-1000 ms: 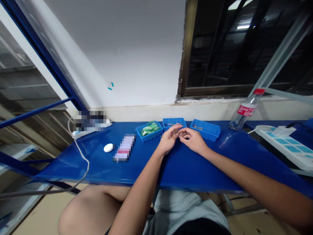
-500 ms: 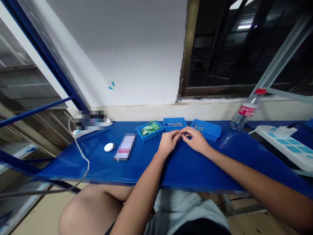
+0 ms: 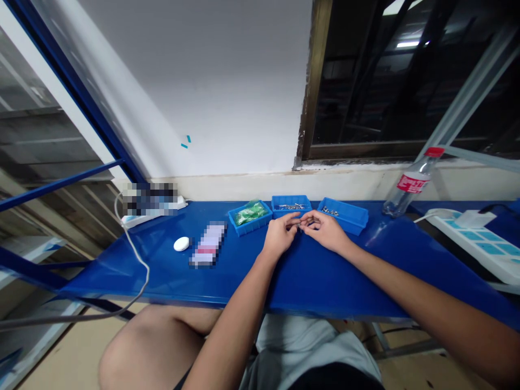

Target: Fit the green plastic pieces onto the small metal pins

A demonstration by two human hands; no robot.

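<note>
My left hand (image 3: 279,234) and my right hand (image 3: 322,230) meet fingertip to fingertip above the blue table. Both are closed in a pinch around something small between them, with a hint of metal showing; its kind I cannot make out. Just behind the hands stands a blue bin (image 3: 291,199) holding thin metal pieces. Right of it, another blue bin (image 3: 351,219) has small shiny metal parts at its left end, partly behind my right fingers. To the left, a third blue bin (image 3: 249,227) contains green plastic packets (image 3: 248,213).
A white oval object (image 3: 181,244) and a blurred-out phone-like item (image 3: 208,244) lie on the blue table (image 3: 325,287) at left. A bottle with a red cap (image 3: 412,183) stands back right, near a white power strip (image 3: 481,244). A cable (image 3: 140,265) hangs over the left side.
My left fingers have lowered and drawn in towards the right hand, uncovering the middle bin. Over the last half second, only the fingers have shifted slightly at the pinch.
</note>
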